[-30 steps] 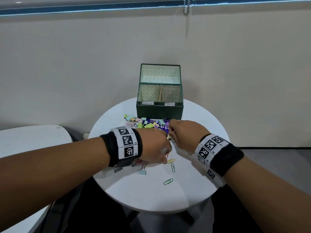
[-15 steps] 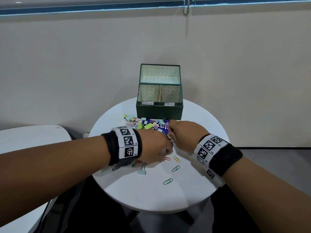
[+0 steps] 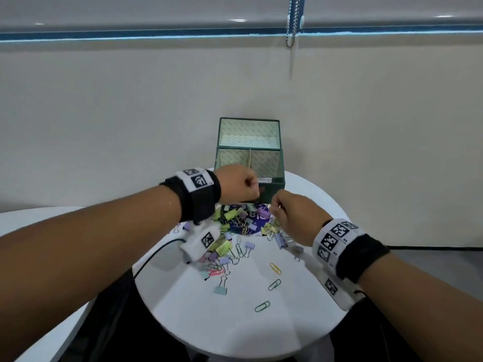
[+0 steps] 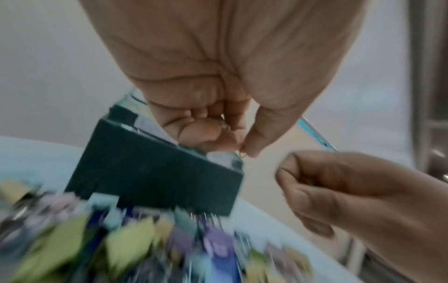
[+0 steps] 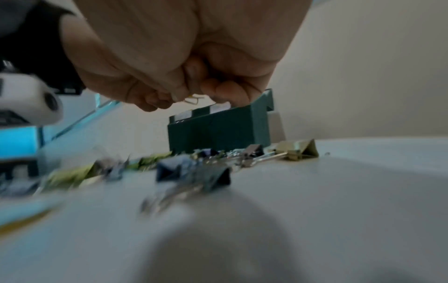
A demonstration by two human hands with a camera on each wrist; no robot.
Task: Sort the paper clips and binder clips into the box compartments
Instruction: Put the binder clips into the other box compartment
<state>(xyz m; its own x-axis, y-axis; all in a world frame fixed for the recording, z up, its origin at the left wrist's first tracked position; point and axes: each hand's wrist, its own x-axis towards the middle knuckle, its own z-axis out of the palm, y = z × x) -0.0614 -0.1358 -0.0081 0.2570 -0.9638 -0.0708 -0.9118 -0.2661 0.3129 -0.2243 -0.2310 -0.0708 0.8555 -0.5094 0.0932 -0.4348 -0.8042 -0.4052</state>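
You are in the carrying step: both hands have something small pinched and are on the way to the green box (image 3: pixel 271 190). Your left hand (image 3: pixel 239 182) is raised at the box's near wall, fingers curled in with thumb and fingertips closed on a thin wire piece. The left wrist view shows only a small loop of wire there, so it reads as a paper clip (image 4: pixel 242 154), though the blur keeps that from being certain. Your right hand (image 3: pixel 292 218) sits lower and just to the right of the left, near the box's front corner and above the heap. Its fingers are curled too, and the right wrist view shows a pale yellow wire paper clip (image 5: pixel 194 99) pinched at the fingertips.

The rest of the work lies below and between your wrists: a mixed pile of pastel binder clips (image 3: pixel 235 231) and more paper clips, with three loose paper clips (image 3: pixel 274 284) on the round white table (image 3: pixel 235 330) nearer to you than either hand.

The next move, as I judge it, calls for lifting each hand over the rim and releasing into the right front compartment. The two front cells are split by a thin divider (image 3: pixel 249 159) and carry small labels (image 3: pixel 265 180) too blurred to read, so check them before you let go. The left hand is closer, so it would go first.
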